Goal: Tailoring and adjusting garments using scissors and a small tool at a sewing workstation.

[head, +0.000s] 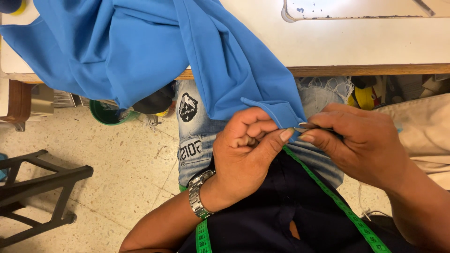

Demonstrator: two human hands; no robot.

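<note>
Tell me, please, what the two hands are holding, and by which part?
Both the left hand and the right hand pinch the blue fabric at its folded hem edge; the right hand also seems to hold a small metal tool.

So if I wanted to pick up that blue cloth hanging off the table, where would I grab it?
Probably at the folded hem corner, coming from below on the lap side. The blue cloth drapes off the table and that corner hangs free with a firm doubled edge. Both hands meet there: the left hand pinches it, the right hand works beside it.

A green bucket [107,114] stands near a black stool [42,187].
</note>
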